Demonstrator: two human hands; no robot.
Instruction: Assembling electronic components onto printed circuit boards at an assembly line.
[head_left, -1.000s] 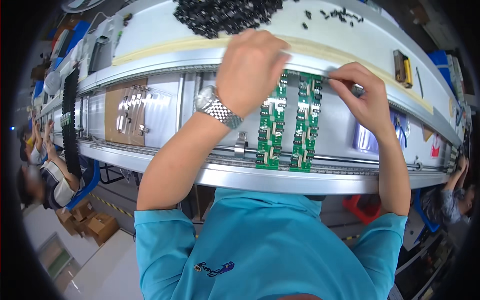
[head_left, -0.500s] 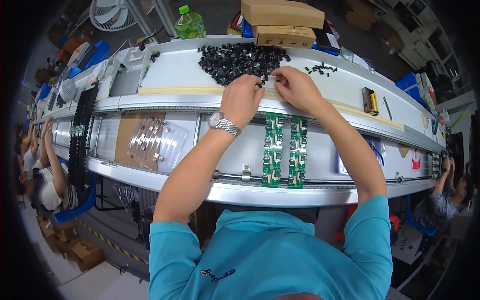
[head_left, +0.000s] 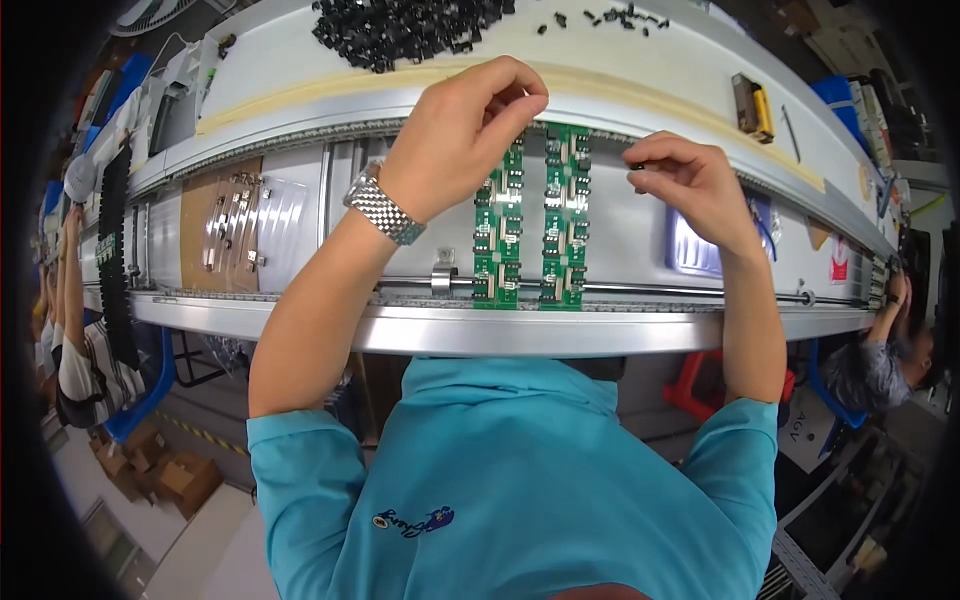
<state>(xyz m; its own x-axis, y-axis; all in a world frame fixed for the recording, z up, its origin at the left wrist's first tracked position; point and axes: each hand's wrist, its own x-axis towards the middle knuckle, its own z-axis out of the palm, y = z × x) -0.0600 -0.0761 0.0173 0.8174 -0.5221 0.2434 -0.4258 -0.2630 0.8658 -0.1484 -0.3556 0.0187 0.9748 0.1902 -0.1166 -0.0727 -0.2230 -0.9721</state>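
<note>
Two narrow green circuit boards lie side by side with a gap between them, each running from near to far: left board [head_left: 497, 236] and right board [head_left: 566, 214]. Near ends sit at the near rail [head_left: 560, 332]; far ends reach toward the far rail [head_left: 290, 117], that of the left board partly hidden by a hand.

Left hand [head_left: 450, 135]: over the far end of the left board, thumb and forefinger drawn together; cannot tell whether anything is between them. Right hand [head_left: 690, 180]: right of the right board and apart from it, thumb and forefinger almost closed in a pinch, with a small black part [head_left: 638, 167] showing at the tips.

Beyond the far rail: a heap of black pieces [head_left: 400, 32], with a few loose ones to its right.

Handling, judged: black part very light, hard, easily dropped for its size; best gripped by opposite sides with the fingertips. Any pins are too small to see. Boards probably light and stiff, rather fragile where components stand up; hold by the bare long edges and press evenly, as bending could strain the joints.
</note>
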